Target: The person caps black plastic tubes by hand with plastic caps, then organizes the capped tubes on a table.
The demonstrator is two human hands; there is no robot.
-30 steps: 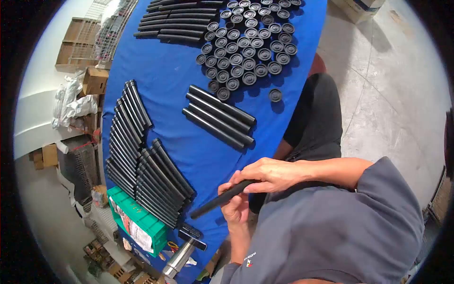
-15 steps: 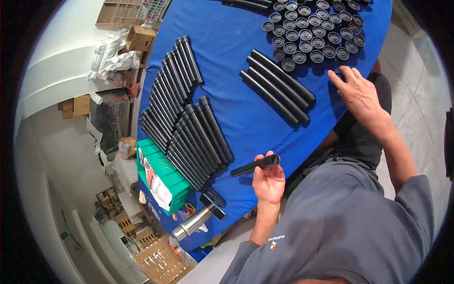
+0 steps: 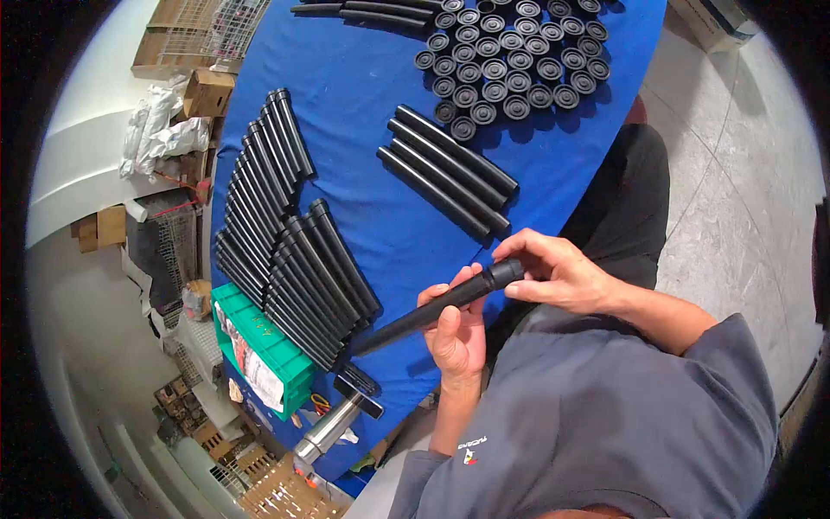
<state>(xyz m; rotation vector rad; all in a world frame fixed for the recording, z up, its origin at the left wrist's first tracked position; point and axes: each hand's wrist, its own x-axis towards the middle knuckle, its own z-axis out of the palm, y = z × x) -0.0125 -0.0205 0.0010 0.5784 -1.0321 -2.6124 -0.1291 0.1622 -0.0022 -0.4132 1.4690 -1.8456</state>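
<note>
A long black tube [image 3: 415, 318] lies across my left hand [image 3: 456, 333], whose thumb and fingers wrap round it. At the tube's near end, my right hand [image 3: 558, 275] grips a black round cap [image 3: 506, 273] between thumb and fingers. The cap is at the tube's end; whether it is seated cannot be made out. Beyond my hands, several loose black tubes [image 3: 450, 173] lie side by side on the blue cloth [image 3: 346, 156]. Many round black caps [image 3: 517, 81] are grouped behind them. At the left are rows of tubes with capped ends [image 3: 320, 259].
A green crate [image 3: 268, 346] holding papers stands at the table's left edge. Close to it are a silver cylinder [image 3: 327, 431], a dark T-shaped item [image 3: 359, 389] and scissors [image 3: 321, 404]. More black tubes [image 3: 389, 14] lie at the far edge. Boxes [image 3: 207, 93] stand beyond the table.
My right hand has come from beside the caps to the tube's end, now with a cap in its fingers. The tube in my left hand shows at greater length. The camera view has shifted.
</note>
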